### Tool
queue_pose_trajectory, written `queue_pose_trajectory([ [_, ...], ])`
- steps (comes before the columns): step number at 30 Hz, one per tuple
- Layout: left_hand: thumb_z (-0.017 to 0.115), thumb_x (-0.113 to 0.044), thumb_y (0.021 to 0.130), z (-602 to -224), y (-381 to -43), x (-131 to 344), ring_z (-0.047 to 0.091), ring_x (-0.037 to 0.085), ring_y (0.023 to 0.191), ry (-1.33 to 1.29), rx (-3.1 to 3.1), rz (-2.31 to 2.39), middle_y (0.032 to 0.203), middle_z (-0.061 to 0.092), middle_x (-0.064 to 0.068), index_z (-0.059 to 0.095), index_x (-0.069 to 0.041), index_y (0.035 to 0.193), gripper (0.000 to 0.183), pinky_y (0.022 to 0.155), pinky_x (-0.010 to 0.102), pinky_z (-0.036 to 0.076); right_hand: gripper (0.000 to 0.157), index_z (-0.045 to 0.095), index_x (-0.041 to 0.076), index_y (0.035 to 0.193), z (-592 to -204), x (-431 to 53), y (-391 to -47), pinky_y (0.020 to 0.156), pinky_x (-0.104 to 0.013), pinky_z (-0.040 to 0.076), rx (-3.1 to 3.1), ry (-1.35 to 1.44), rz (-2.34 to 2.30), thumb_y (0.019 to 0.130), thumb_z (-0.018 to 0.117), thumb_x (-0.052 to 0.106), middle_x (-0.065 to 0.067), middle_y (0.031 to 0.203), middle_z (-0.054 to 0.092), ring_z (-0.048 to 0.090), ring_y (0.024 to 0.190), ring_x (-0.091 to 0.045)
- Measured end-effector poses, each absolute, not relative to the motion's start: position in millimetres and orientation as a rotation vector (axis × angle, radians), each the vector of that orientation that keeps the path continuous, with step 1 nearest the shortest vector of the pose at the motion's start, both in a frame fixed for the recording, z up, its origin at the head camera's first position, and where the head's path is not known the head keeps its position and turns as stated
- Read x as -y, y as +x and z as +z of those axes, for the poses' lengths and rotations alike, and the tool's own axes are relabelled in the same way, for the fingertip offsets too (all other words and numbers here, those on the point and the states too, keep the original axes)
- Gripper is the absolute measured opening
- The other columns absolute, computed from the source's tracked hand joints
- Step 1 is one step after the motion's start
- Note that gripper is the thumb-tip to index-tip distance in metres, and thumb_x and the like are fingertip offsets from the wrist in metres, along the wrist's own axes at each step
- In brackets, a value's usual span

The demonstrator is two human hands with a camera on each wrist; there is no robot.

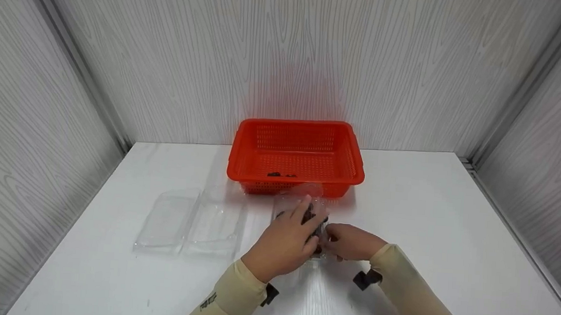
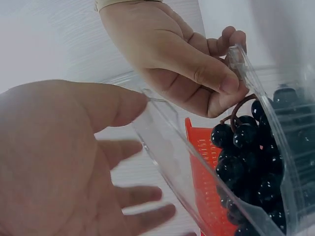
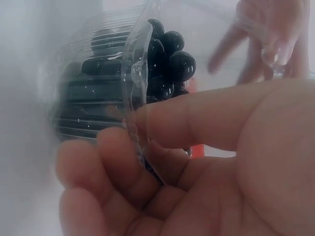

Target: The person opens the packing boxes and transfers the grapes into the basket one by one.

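Note:
A clear plastic clamshell box (image 2: 290, 147) holds a bunch of dark grapes (image 2: 246, 157) with a brown stem, in front of the red basket. Its lid (image 2: 172, 132) stands partly raised over the fruit. My left hand (image 1: 282, 243) reaches over the box with fingers extended and spread, the thumb touching the lid's edge in the left wrist view. On the box's right side, my right hand (image 1: 351, 242) pinches the rim between thumb and curled fingers. Both wrist views show grapes bulging past that rim.
A red perforated basket (image 1: 303, 180) stands against the back wall, with a few dark pieces (image 1: 279, 175) near its front. Left of the hands, another clear clamshell (image 1: 167, 221) lies unfolded on the white table (image 1: 449, 260). Wood-grain panels (image 1: 296, 56) enclose the table's back and sides.

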State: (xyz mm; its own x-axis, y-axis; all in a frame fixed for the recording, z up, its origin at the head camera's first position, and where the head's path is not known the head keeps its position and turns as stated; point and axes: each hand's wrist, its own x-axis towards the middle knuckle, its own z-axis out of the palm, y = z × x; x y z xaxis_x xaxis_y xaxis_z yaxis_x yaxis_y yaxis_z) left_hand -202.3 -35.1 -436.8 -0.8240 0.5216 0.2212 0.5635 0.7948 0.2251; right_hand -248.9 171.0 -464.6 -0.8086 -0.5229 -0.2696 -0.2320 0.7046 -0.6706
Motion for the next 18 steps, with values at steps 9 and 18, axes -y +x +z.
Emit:
queue_pose_trajectory([
  [9,0.046,-0.018,0.102,-429,-203,43,0.034,0.03,0.153,-0.976,2.738,-0.431,0.163,0.04,0.012,0.066,-0.02,0.139,0.042,0.12,0.054,0.033,0.008,0.062,0.01,0.097,-467,-173,-250,0.064,-0.032,0.047,-2.484,-0.624,-0.888,0.098,0.054,0.01,-0.001,0.074,0.061,0.055,0.064,-0.016],
  [18,0.045,-0.018,0.102,-424,-202,63,0.043,0.025,0.148,-0.97,2.633,-0.464,0.158,0.047,0.009,0.065,-0.018,0.141,0.044,0.119,0.045,0.037,0.007,0.061,0.01,0.093,-467,-173,-250,0.063,-0.032,0.048,-2.492,-0.622,-0.885,0.098,0.057,0.011,-0.002,0.076,0.062,0.056,0.066,-0.015],
])
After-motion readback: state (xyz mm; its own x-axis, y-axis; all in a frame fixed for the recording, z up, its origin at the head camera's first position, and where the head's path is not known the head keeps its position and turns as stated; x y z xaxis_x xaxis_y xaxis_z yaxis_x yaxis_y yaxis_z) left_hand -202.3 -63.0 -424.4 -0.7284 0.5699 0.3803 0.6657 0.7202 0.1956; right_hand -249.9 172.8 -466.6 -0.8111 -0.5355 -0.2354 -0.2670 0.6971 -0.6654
